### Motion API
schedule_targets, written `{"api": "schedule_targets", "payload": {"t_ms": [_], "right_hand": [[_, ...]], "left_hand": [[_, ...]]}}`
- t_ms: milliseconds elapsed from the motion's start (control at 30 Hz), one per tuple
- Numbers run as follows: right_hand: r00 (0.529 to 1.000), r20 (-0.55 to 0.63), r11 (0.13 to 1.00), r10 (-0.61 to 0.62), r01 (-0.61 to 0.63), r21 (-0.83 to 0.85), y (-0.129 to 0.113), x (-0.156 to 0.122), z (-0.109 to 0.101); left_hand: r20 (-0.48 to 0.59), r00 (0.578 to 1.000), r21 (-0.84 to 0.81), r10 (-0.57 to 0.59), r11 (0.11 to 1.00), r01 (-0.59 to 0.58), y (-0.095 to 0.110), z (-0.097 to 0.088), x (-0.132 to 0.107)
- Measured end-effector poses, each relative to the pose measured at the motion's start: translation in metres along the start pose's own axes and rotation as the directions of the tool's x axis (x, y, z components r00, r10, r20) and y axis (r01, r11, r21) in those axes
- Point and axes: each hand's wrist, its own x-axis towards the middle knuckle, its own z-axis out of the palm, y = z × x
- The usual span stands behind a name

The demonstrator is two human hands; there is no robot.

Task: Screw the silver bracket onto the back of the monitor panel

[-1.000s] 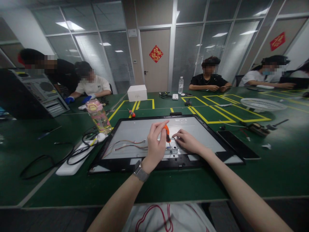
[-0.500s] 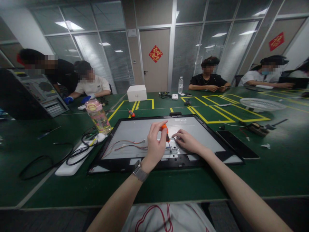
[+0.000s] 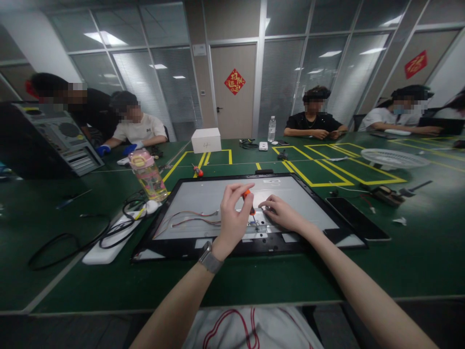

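Observation:
A flat display panel (image 3: pixel 203 194) with a grey back and black frame lies in front of me on the table. My left hand (image 3: pixel 234 213), with a watch on its wrist, is closed round the handle of an orange and black screwdriver (image 3: pixel 248 195). The screwdriver's shaft points down at a metal bracket (image 3: pixel 260 227) near the panel's front edge. My right hand (image 3: pixel 281 212) rests on the panel by the bracket, fingers bent and fingertips low; whether they pinch anything is too small to see. Thin wires (image 3: pixel 192 220) run over the panel to the left.
Left of the panel are a white power strip (image 3: pixel 109 242), black cables and a pink-lidded bottle (image 3: pixel 148 174). On the right lie a black phone (image 3: pixel 358 218) and a tool (image 3: pixel 388 195). A white box (image 3: pixel 206 140) stands farther back. Several people sit or stand across the table.
My left hand's fingers have shifted slightly around the screwdriver handle. My right hand stays in nearly the same place, and the panel has not moved.

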Motion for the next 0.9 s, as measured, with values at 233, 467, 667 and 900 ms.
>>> {"api": "schedule_targets", "payload": {"t_ms": [233,467,667,900], "right_hand": [[1.0,-0.011,1.0,-0.008,0.008,0.004,0.0013,0.0007,0.0018],[1.0,-0.013,1.0,-0.014,0.014,0.006,0.0026,0.0005,0.0022],[1.0,-0.014,1.0,-0.013,0.013,0.003,0.0033,0.0002,0.0028],[0.999,-0.021,1.0,-0.027,0.027,-0.001,0.006,0.0006,0.0044]], "left_hand": [[0.031,0.999,-0.043,-0.009,0.999,0.01,-0.0024,-0.001,0.0],[-0.044,0.998,-0.009,-0.04,0.999,0.04,-0.0005,-0.0015,0.0013],[0.013,0.999,-0.079,-0.051,0.996,0.051,-0.0004,-0.0018,0.0023],[0.034,0.998,-0.089,-0.044,0.995,0.047,0.0004,-0.0003,0.0007]]}}
